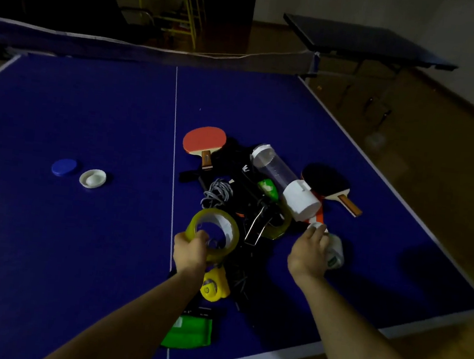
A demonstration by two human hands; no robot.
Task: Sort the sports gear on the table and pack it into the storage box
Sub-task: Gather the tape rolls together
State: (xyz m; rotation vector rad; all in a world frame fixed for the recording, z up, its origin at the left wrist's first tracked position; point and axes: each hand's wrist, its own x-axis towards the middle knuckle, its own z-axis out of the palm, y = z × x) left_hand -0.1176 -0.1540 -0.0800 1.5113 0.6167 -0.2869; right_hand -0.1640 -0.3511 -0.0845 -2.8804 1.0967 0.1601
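Note:
A heap of gear lies on the blue table tennis table (63, 234). My left hand (192, 249) grips a big roll of yellowish tape (214, 232), held tilted above the heap. My right hand (308, 252) is closed on a small white and green bottle (335, 252), with a white ball (317, 226) at my fingertips. In the heap are a red paddle (204, 141), a black paddle (327, 181), a clear tube with white caps (281, 175), a coiled grey cord (218, 195), a second tape roll (279, 227), a yellow tape measure (214, 286) and black straps.
A blue lid (64, 167) and a white lid (93, 178) holding a ball sit on the left half of the table. A green cloth item (189, 332) lies near the front edge. The net (156, 49) runs across the far side. Another table (367, 41) stands at the back right.

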